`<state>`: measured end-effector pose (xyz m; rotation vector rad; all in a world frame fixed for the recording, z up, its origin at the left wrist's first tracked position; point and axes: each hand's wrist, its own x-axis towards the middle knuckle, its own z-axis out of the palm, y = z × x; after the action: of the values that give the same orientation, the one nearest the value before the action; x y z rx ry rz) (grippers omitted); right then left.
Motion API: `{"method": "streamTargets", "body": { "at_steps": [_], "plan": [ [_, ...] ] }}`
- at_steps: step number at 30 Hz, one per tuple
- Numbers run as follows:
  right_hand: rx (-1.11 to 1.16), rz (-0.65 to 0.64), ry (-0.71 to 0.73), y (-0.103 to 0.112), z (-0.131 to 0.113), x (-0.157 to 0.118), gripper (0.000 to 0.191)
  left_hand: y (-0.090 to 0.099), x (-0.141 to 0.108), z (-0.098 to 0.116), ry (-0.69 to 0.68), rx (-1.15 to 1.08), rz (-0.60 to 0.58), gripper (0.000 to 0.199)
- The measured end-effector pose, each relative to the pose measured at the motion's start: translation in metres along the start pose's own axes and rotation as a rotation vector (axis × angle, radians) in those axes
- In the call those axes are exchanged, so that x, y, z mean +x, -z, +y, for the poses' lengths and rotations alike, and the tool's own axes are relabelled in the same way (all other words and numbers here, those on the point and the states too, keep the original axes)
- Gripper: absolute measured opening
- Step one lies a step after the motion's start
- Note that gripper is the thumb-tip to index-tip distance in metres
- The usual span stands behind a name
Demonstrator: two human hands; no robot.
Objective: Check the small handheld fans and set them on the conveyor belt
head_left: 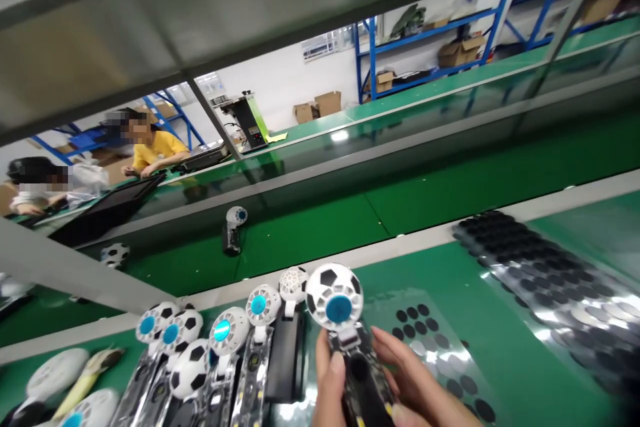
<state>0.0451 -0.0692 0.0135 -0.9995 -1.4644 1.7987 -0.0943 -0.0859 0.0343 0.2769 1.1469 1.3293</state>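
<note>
Between my two hands stands a small handheld device that looks like a fan (334,293), with a round football-patterned head, a blue disc and a dark, partly clear handle. My left hand (329,383) closes on the handle from the left, thumb up. From the other side my right hand (417,383) grips the same handle near its lower part. Just left of them, a row of similar football-headed devices (223,333) lies on the green bench, heads toward the rail. To the right is a clear sheet of round black stickers (420,323).
A thick stack of black-dot sheets (545,273) covers the right of the bench (400,267). Beyond the rail, a green conveyor belt (320,233) carries another device (233,230). A metal beam (250,20) crosses overhead. Two people (160,143) sit at the far left.
</note>
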Motion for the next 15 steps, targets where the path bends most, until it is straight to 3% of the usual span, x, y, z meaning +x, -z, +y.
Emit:
{"method": "streamTargets", "body": {
  "at_steps": [4, 7, 11, 15],
  "plan": [
    [-0.332, 0.238, -0.123, 0.038, -0.015, 0.011, 0.042, -0.022, 0.047, 0.034, -0.029, 0.199, -0.009, 0.042],
    [-0.562, 0.327, -0.061, 0.061, -0.015, 0.025, 0.031, -0.04, 0.081, 0.05, -0.129, 0.273, -0.051, 0.032],
    [-0.802, 0.315, 0.042, 0.069, -0.009, 0.038, 0.026, -0.053, 0.103, 0.046, -0.168, 0.248, -0.142, 0.041],
    [-1.002, 0.23, 0.022, 0.064, -0.007, 0.047, 0.026, -0.058, 0.127, 0.036, -0.228, 0.32, -0.081, 0.039]
  ]
}}
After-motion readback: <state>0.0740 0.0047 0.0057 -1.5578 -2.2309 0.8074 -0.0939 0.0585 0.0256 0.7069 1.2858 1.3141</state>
